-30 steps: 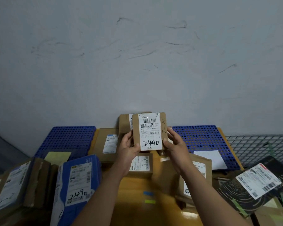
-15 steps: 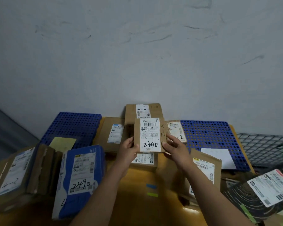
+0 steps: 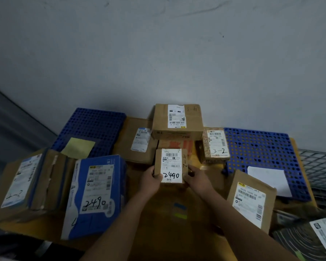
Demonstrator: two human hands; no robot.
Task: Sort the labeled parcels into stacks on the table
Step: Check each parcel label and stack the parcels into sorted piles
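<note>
**Two hands, left hand point(image 3: 151, 180) and right hand point(image 3: 196, 180), on one small parcel point(image 3: 171, 165)**

Far left, on the surface point(image 3: 169, 227): a brown box point(image 3: 26, 181) with "4-2" handwritten on its label; just beside it, a blue box point(image 3: 96, 193) inked "2490"; behind both, a blue grid panel point(image 3: 94, 121) bearing a yellow note point(image 3: 77, 147). At centre, straight ahead of the body: the small parcel, label up, long axis running away from the person, inked "2490" with "4-2" on its right margin; pinched at its near corners, left thumb over the left edge, right fingers curled at the right edge; equally near both hands. Impossible to tell whether resting on something beneath or held clear. Behind it, a large carton point(image 3: 177, 120); to its right, a parcel marked "3-2" point(image 3: 215, 145). Judging by the markings, likely bound for the brown box; well apart to the left, on the left hand's side. Farther right, a second blue panel point(image 3: 262, 147) and a flat brown mailer point(image 3: 250, 202).
</note>
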